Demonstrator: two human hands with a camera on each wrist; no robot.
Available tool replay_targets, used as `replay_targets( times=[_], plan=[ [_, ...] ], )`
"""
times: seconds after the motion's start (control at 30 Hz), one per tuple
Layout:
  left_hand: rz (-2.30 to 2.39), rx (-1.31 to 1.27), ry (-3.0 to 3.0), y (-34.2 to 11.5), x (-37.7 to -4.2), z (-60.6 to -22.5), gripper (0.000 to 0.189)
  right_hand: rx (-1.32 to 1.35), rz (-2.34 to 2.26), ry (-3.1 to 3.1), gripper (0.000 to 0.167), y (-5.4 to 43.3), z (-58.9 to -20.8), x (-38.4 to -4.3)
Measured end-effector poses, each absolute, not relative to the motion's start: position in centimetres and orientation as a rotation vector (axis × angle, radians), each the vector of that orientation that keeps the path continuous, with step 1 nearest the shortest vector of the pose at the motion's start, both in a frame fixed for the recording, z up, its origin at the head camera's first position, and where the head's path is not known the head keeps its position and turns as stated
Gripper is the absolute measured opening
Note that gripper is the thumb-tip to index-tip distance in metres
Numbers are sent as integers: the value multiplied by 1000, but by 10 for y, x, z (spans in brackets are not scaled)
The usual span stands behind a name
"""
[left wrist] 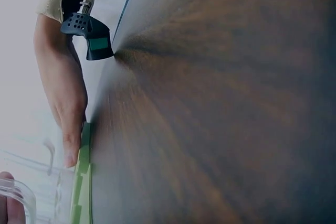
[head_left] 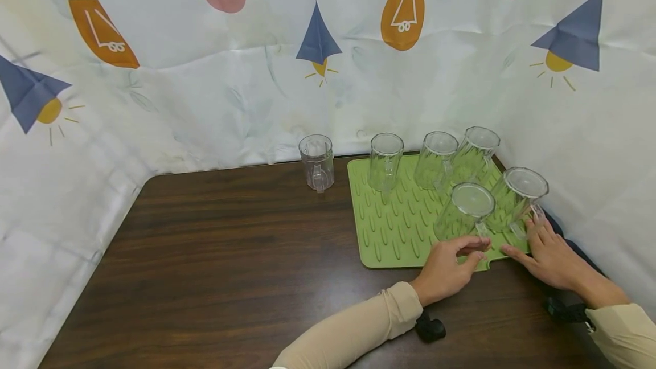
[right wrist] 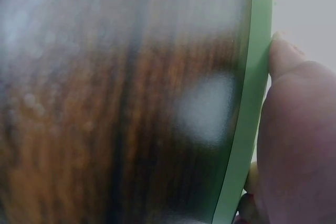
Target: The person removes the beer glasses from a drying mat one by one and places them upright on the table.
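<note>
My left hand [head_left: 451, 266] is at the front of a clear glass mug [head_left: 463, 209], its curled fingers at the mug's handle [left wrist: 26, 195]. In the left wrist view its fingertips [left wrist: 13, 205] show through the handle loop. My right hand [head_left: 556, 258] rests at the front right corner of the green ribbed mat [head_left: 379, 244], its fingers extended beside the handle of another glass mug [head_left: 517, 198]. That hand's thumb [right wrist: 286, 59] lies along the mat edge in the right wrist view. Both mugs stand on the mat.
Three more glass mugs, including one at the near left [head_left: 385, 164], stand along the mat's back. Another glass mug [head_left: 316, 164] stands on the dark wooden table [head_left: 230, 255], left of the mat. A patterned white curtain [head_left: 205, 95] encloses the table's back and sides.
</note>
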State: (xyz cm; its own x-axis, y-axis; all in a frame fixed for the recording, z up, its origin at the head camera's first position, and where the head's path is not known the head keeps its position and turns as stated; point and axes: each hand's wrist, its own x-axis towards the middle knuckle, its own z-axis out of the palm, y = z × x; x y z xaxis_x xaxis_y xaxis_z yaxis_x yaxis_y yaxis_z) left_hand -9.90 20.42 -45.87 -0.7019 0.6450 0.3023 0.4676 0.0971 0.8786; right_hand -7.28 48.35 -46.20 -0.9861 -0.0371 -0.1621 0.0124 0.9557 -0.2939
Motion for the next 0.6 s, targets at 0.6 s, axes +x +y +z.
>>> replay_targets(
  times=[0.6],
  plan=[
    [1822,1134,2121,188,-103,-450,34,-5,-452,2910,103,483,-459,-75]
  ],
)
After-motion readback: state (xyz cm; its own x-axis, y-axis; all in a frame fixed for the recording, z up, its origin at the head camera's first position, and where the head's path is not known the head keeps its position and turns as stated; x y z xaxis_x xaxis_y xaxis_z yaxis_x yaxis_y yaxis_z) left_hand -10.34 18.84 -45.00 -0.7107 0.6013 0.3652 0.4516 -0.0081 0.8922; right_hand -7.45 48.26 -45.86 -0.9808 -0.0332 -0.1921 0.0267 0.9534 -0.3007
